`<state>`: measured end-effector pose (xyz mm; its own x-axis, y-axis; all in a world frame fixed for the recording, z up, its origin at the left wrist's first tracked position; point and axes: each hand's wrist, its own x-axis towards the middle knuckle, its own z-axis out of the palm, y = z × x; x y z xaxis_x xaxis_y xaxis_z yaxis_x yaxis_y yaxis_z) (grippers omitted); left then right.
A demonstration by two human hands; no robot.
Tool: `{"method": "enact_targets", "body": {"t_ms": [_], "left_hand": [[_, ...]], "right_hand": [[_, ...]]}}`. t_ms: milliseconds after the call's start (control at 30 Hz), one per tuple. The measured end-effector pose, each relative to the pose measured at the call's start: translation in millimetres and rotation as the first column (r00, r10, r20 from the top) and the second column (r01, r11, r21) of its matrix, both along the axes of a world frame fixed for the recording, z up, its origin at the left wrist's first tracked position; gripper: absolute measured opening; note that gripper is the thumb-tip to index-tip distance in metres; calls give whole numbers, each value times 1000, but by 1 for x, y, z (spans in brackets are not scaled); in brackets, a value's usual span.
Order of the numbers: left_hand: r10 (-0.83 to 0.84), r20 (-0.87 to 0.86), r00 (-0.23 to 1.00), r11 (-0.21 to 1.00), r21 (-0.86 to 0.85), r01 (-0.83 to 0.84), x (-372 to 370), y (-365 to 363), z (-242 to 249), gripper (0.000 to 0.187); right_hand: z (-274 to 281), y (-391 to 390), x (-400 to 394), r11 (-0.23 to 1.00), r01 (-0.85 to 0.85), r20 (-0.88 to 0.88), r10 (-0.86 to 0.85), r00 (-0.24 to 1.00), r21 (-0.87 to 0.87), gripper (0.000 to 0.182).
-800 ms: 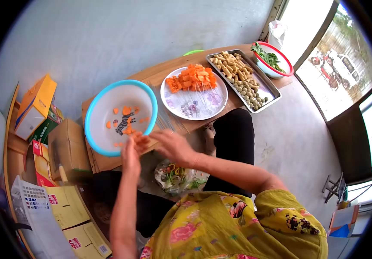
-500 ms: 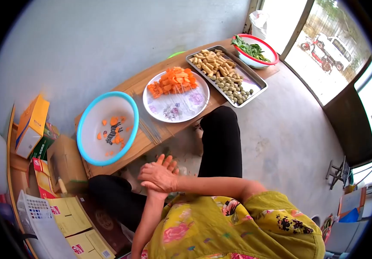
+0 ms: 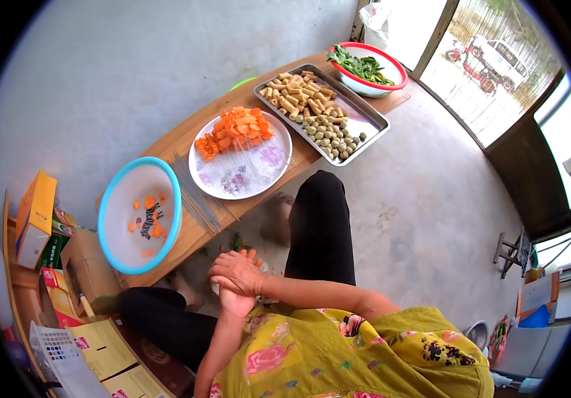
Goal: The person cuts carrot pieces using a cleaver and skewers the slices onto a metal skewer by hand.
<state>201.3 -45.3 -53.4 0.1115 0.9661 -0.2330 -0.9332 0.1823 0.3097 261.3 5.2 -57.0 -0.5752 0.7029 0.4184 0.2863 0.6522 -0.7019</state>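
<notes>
In front of my lap, my two hands press together. My right hand (image 3: 237,273) lies over the left, its fingers folded around it, with a ring on one finger. Underneath, my left hand (image 3: 235,304) shows its heel and a few outstretched fingertips; the rest is covered. No tool or food shows in either hand. Nearest on the low wooden table (image 3: 226,221) are thin skewers (image 3: 196,196), a blue-rimmed basin (image 3: 108,229) with orange carrot slices (image 3: 156,229), and a floral plate (image 3: 222,182) bearing skewered carrot slices (image 3: 239,129).
A metal tray (image 3: 373,126) holds beige tube-shaped pieces (image 3: 298,93) and small round greenish balls (image 3: 332,136). Behind it, a red-rimmed bowl (image 3: 401,76) contains leafy greens (image 3: 363,68). Boxes (image 3: 35,212) and a white basket (image 3: 60,358) stand at left. A folding stool (image 3: 514,254) is at right.
My hands have closed together more tightly, with fewer left fingers showing. The view has shifted, so the table's things appear farther left.
</notes>
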Motion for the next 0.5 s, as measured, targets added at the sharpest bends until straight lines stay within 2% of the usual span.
{"method": "enact_targets", "body": {"t_ms": [67, 133, 200, 233, 300, 333, 367, 433, 500], "left_hand": [[4, -54, 999, 999, -34, -6, 3, 7, -5, 67], [-5, -35, 999, 999, -38, 4, 5, 10, -10, 65], [-25, -20, 999, 999, -30, 24, 8, 16, -7, 63], [-8, 5, 1000, 999, -53, 8, 10, 16, -4, 61], [13, 11, 1000, 993, -120, -12, 14, 16, -4, 55], [-14, 24, 1000, 994, -112, 17, 14, 14, -8, 55], [-42, 39, 998, 994, -102, 46, 13, 12, -11, 55], [-100, 96, 990, 992, -67, 107, 10, 8, -11, 56], [-102, 149, 984, 979, -163, 126, 5, -1, 0, 58]], "right_hand": [[-4, 4, 5, 1000, 17, 37, -18, 999, 6, 29], [-11, 8, 7, 999, 30, 73, -32, 997, 18, 27], [-21, 11, 4, 984, 176, 20, -176, 984, -13, 25], [-21, 13, 6, 981, 192, 23, -191, 981, 0, 25], [-20, 17, 16, 991, 116, 7, -116, 993, -63, 25], [-5, 17, 18, 981, 145, 29, -143, 989, -126, 29], [9, 14, 28, 994, 53, 148, -39, 988, -92, 26], [-3, 12, 21, 986, 164, 28, -164, 986, 15, 26], [-12, 13, 17, 983, 185, 66, -184, 981, -3, 27]]}}
